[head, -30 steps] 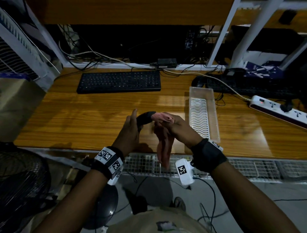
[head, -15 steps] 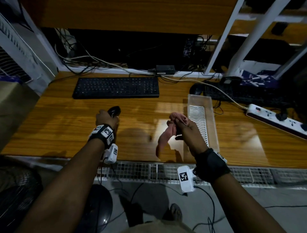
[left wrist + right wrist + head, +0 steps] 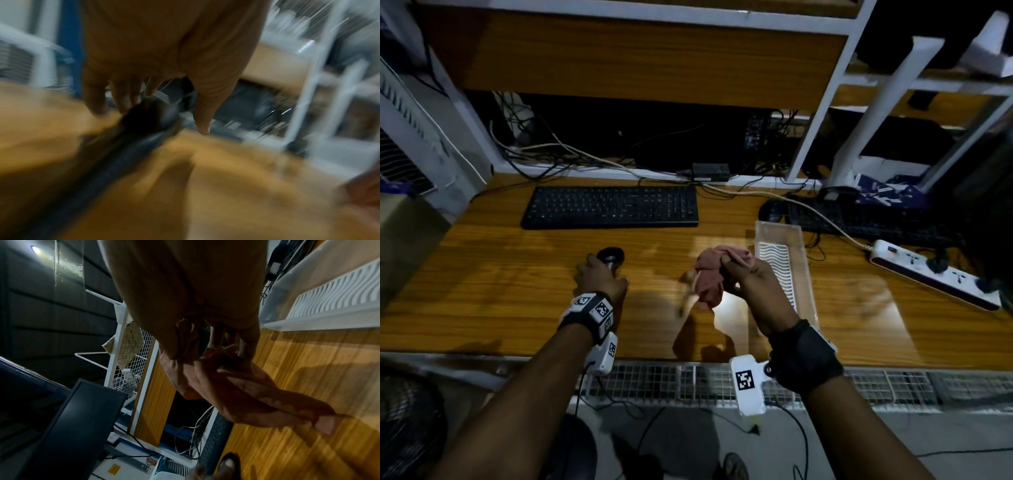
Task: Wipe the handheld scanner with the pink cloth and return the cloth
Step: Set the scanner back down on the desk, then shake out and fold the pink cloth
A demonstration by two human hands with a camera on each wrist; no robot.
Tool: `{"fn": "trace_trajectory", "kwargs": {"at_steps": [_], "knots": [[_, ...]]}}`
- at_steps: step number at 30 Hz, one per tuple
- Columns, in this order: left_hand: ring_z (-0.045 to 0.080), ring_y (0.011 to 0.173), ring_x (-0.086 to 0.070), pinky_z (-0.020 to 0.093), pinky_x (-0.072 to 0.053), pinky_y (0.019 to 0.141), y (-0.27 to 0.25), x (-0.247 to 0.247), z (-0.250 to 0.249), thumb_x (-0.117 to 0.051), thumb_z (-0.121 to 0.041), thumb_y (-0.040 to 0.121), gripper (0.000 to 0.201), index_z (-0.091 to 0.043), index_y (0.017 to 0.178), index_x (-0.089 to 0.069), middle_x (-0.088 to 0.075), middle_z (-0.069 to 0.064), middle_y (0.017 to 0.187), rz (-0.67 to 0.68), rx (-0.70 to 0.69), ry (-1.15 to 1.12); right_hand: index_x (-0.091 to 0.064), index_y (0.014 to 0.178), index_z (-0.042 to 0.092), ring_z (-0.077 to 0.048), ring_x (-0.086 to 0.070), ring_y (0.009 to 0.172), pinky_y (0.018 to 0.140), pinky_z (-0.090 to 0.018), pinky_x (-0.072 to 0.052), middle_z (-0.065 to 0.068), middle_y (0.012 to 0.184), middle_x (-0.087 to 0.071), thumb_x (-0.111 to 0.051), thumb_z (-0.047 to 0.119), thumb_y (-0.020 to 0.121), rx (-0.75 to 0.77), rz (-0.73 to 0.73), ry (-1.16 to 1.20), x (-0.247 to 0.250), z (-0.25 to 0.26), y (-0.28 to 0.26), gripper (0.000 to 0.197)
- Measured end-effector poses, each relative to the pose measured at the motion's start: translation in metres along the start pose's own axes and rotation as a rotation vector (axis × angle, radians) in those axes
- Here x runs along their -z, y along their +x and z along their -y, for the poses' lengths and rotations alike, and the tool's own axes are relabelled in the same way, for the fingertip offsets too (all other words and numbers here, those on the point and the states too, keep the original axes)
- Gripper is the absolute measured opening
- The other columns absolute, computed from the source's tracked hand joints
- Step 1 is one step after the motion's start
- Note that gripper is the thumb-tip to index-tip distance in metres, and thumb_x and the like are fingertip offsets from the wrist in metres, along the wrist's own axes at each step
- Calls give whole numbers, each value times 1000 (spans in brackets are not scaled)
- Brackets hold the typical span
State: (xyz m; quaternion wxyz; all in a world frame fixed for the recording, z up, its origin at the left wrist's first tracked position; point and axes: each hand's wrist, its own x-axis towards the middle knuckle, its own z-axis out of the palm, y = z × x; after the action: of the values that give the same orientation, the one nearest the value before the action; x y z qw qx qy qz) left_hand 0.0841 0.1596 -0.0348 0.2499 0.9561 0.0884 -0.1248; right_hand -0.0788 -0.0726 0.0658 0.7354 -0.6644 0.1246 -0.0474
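Note:
My left hand holds the black handheld scanner low over the wooden desk, left of centre, and its rounded head pokes out past the knuckles. In the blurred left wrist view the fingers reach round the scanner while the thumb stands off it. My right hand grips the pink cloth, bunched at the top with a tail hanging down, just left of the clear tray. The right wrist view shows the cloth pinched by the fingertips above the desk.
The clear tray has a white ribbed insert and nothing else in it. A black keyboard lies at the back, a white power strip at the right, and cables along the rear. A wire grid edges the desk front.
A second ago both hands met, with the cloth on the scanner. They have parted: the left carried the scanner left and down, and the right bunched the cloth and moved toward the tray.

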Motion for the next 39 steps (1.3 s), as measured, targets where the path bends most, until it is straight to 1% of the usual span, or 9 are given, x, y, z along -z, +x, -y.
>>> {"fn": "trace_trajectory", "kwargs": {"at_steps": [4,9,12,15,22,27,31,36,39], "knots": [[30,130,-41,45,-44,97,-42,10,-22,-71,-51,80,89,-16,149,-28,-40,7,146,-60,-359,-263,-73,111,17,-18,-71,86,78,-34,-58,-9,96,-75,-54,15,103,-12,8,40,2,4,-2,21],[7,113,-63,19,-50,83,-108,20,-51,-74,-59,72,58,-35,122,-58,-68,-11,121,622,-600,-754,-70,119,9,-28,-67,101,90,-43,-52,-12,107,-73,-57,18,101,-88,62,147,6,1,-3,24],[22,95,-71,35,-56,77,-118,14,-51,-74,-19,85,21,-12,104,-72,-76,8,101,514,-663,-748,-74,112,13,-21,-71,97,90,-41,-54,-7,102,-77,-59,18,99,-73,52,126,12,1,-9,20],[41,90,-66,50,-53,81,-124,16,-47,-70,-15,88,17,1,94,-70,-70,24,95,453,-709,-745,-74,109,11,-24,-68,91,82,-33,-57,-13,100,-74,-62,24,98,-101,19,123,21,-3,-13,21],[26,55,-49,37,-38,60,-132,31,-53,-55,-19,95,35,10,76,-58,-54,17,60,386,-679,-873,-71,105,13,-25,-65,90,82,-36,-54,-10,92,-69,-65,31,96,-174,-124,228,38,-13,-19,21],[25,69,-63,38,-54,69,-132,31,-63,-45,-21,102,29,2,99,-63,-67,17,74,409,-478,-1015,-70,103,17,-21,-65,88,81,-35,-52,-11,93,-62,-58,43,98,-162,-85,204,34,-15,-19,29],[15,58,-63,30,-57,59,-129,37,-76,-38,-21,104,32,-7,85,-60,-68,3,64,438,-355,-1149,-68,112,-2,-26,-65,72,71,-32,-55,-14,78,-68,-59,37,99,-242,2,286,26,-20,-17,42],[23,118,-61,42,-50,98,-92,49,-74,-37,-30,104,38,-13,137,-46,-61,7,131,484,-280,-1303,-72,88,8,-17,-63,60,65,-32,-55,-9,72,-68,-71,23,87,-309,107,259,23,-36,-20,15],[25,125,-51,48,-41,106,-90,40,-67,-44,-33,101,52,-19,148,-28,-47,5,140,525,-258,-1051,-74,91,7,-15,-63,68,60,-23,-52,-6,78,-71,-61,14,97,-318,107,242,21,-38,-22,16]]}}
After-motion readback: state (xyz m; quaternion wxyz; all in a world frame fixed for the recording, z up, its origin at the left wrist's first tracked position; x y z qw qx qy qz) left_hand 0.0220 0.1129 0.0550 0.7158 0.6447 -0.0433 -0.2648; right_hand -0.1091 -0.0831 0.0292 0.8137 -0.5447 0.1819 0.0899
